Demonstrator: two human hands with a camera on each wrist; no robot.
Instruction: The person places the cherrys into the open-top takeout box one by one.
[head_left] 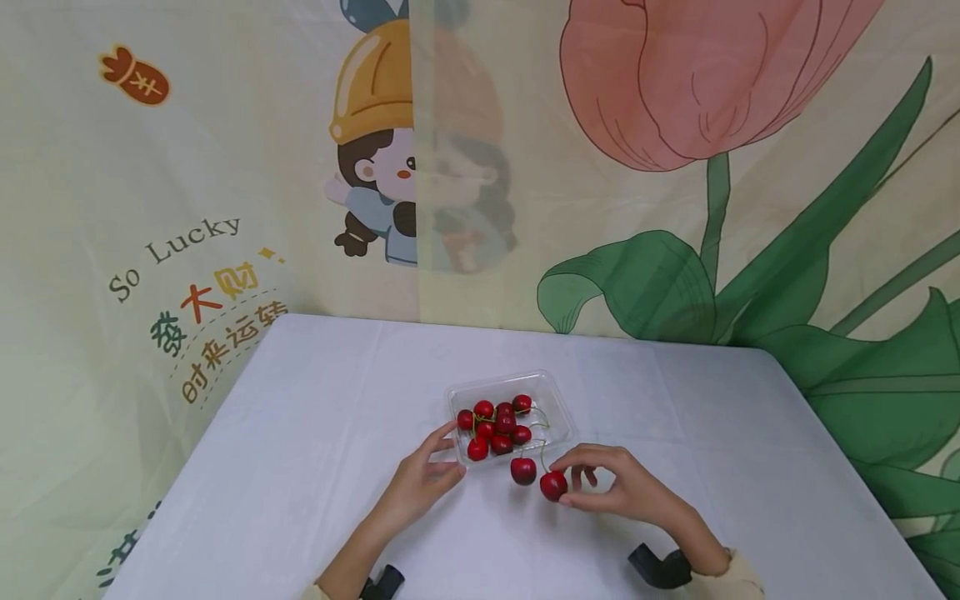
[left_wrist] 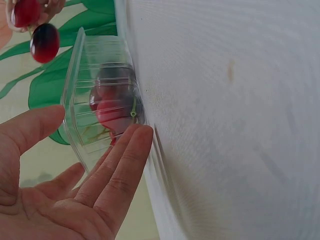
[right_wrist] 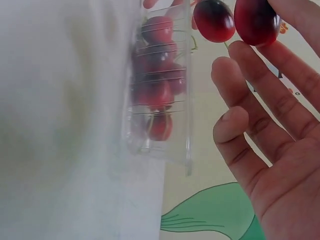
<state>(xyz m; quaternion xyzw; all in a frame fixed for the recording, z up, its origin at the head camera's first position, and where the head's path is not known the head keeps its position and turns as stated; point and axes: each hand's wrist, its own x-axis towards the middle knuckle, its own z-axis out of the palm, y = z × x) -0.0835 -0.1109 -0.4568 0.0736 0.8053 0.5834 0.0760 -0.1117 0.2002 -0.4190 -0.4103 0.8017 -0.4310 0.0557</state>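
Between thumb and index finger, my right hand pinches a dark red cherry in front of the box. A second cherry is close beside it, its stem running up near the first one's; both show above the table in the right wrist view. My left hand is at the left near corner of a clear plastic box, its fingers fairly straight along the wall and the thumb at the rim. Inside the box lie several red cherries with green stems.
A white cloth covers the table, and the box sits near its middle. Behind stands a printed cloth backdrop with a tulip and a cartoon figure. Black straps are at both wrists.
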